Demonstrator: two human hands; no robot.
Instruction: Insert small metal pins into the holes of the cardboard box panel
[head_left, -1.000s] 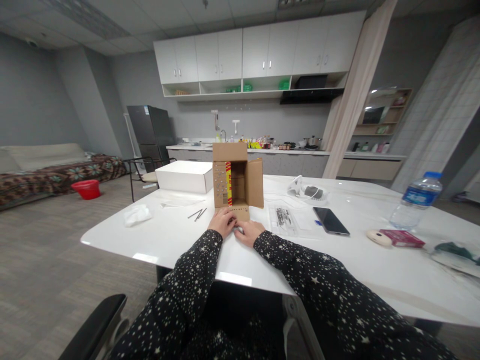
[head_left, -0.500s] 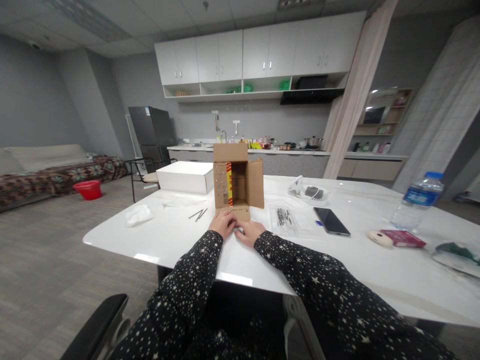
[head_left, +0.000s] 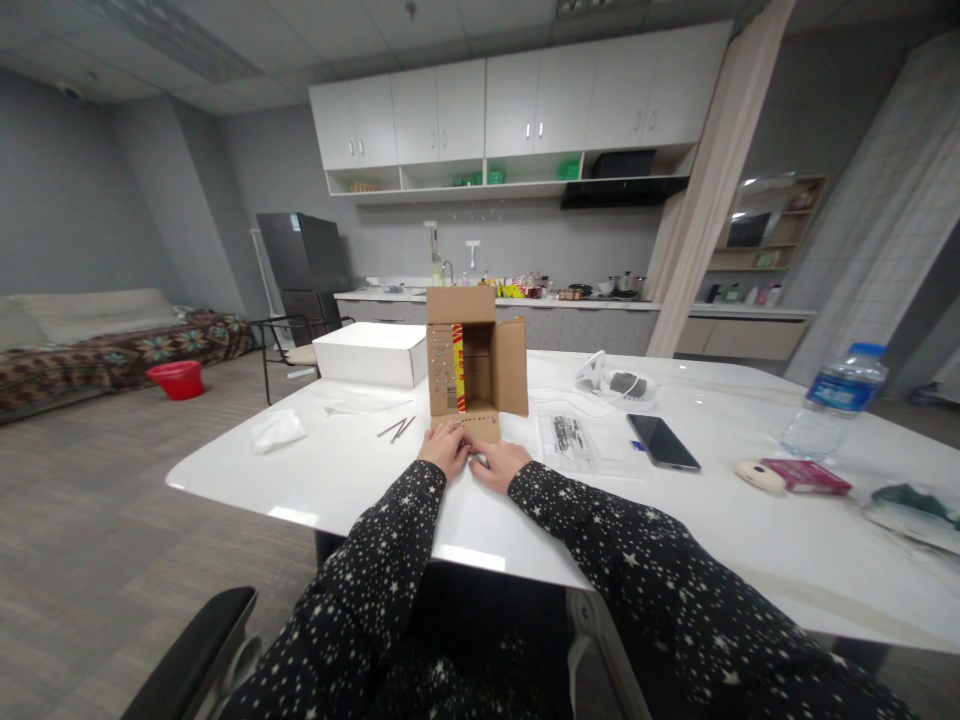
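A cardboard box (head_left: 512, 368) stands on the white table with its opening facing me and its flaps spread out. Small shiny pieces dot its left flap, beside a red and yellow strip, and a row of tiny marks runs along the bottom flap. At the near edge of that bottom flap, my left hand (head_left: 448, 447) rests with its fingers curled together. My right hand (head_left: 500, 467) meets it there, thumb and fingers closed. Whatever lies between the fingertips is too small or hidden to make out. Left of the hands lie several thin dark rods (head_left: 397, 429).
A white box (head_left: 371, 355) and crumpled tissue (head_left: 277, 431) are on the left. To the right are a clear tray of small parts (head_left: 568, 440), a phone (head_left: 663, 442), a white corded device (head_left: 626, 384), a maroon box (head_left: 808, 477) and a water bottle (head_left: 836, 400).
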